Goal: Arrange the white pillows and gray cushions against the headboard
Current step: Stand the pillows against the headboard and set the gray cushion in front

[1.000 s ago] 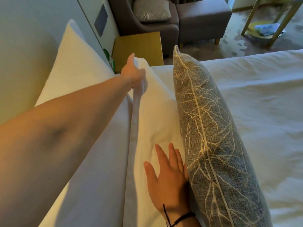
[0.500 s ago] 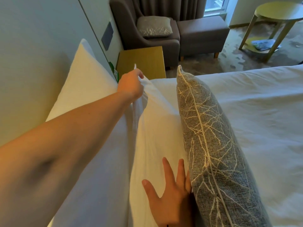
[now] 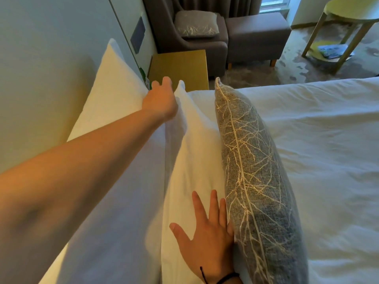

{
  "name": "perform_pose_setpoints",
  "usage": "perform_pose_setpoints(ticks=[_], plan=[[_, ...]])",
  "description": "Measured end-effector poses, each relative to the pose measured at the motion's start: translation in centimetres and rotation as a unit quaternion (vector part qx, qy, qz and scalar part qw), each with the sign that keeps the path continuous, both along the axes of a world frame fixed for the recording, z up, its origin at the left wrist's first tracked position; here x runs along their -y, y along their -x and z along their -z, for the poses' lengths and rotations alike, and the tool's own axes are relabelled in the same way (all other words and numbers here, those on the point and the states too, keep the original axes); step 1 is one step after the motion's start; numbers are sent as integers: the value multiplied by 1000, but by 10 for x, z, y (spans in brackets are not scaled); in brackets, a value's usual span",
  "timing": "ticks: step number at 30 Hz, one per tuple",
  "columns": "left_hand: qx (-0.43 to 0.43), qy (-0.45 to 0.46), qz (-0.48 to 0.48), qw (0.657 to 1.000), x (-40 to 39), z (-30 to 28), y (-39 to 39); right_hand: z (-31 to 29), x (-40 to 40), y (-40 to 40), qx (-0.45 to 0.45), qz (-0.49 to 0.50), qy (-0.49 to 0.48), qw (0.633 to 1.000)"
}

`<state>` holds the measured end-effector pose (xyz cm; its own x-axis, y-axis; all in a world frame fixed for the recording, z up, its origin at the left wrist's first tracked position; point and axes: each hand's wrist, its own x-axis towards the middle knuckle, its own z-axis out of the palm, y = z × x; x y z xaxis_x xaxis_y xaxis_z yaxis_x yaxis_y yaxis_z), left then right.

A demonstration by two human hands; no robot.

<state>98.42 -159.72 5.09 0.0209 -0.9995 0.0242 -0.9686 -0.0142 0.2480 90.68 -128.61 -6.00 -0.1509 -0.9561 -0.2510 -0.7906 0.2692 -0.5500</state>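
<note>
Left grip (image 3: 162,99) open; gray cushion (image 3: 252,171) upright, branch-patterned.

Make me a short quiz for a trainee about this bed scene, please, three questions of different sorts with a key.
1. True or false: the gray cushion lies flat on the blanket.
2. Which hand rests flat on the front pillow? A) left hand B) right hand
3. Fill in: the second gray cushion sits on the ____.

Key:
1. False, it stands on edge against the front pillow.
2. B; its fingers are spread.
3. Armchair.
</note>
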Motion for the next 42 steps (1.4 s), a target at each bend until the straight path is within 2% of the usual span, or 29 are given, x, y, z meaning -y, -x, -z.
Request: perform_pose_setpoints(ticks=[3, 6, 9, 11, 12, 14, 16, 19, 22, 24, 27, 29, 31, 33, 36, 37, 38, 39, 42], plan=[[-33, 12, 52, 998, -64, 3, 4, -9, -20, -1, -8, -19, -26, 999], [-116, -79, 85, 986, -158, 27, 11, -26, -52, -3, -19, -64, -58, 996], [-137, -171, 69, 973, -252, 54, 11, -52, -90, 7, -50, -130, -110, 984], [-115, -165, 38, 979, -302, 65, 1, -79, -107, 22, -77, -178, -156, 969], [-122, -164, 14, 979, -323, 67, -5, -94, -116, 32, -84, -204, -161, 962], [-153, -184, -14, 971, -356, 65, -14, -124, -134, 50, -60, -232, -109, 965], [-151, -185, -9, 971, -377, 60, -19, -158, -139, 65, -7, -192, -43, 980], [-151, -140, -11, 979, -392, 33, -12, -178, -134, 110, 169, -24, 65, 983], [-228, -158, -19, 961, -386, -4, 29, -152, -97, 158, 184, 124, 154, 963], [-274, -183, -13, 944, -377, -18, 69, -116, -70, 181, 205, 185, 115, 954], [-263, -208, -25, 942, -361, -17, 115, -68, -42, 195, 246, 178, 6, 953], [-240, -213, -54, 945, -354, -10, 132, -52, -33, 195, 281, 168, -13, 945], [-279, -194, -69, 938, -349, -5, 140, -47, -28, 198, 316, 161, -3, 935], [-401, -180, -55, 896, -351, -3, 141, -51, -26, 206, 341, 155, 24, 927], [-600, -231, -31, 766, -370, 2, 130, -60, -26, 230, 368, 130, 65, 918], [-624, -256, -17, 738, -380, 5, 123, -60, -26, 237, 367, 114, 60, 921], [-621, -275, -3, 734, -389, 9, 114, -56, -28, 242, 356, 97, 41, 929], [-595, -286, 8, 751, -398, 15, 105, -50, -30, 245, 342, 79, 12, 936], [-416, -263, 3, 871, -422, 35, 76, -17, -46, 240, 327, 48, -97, 939]])
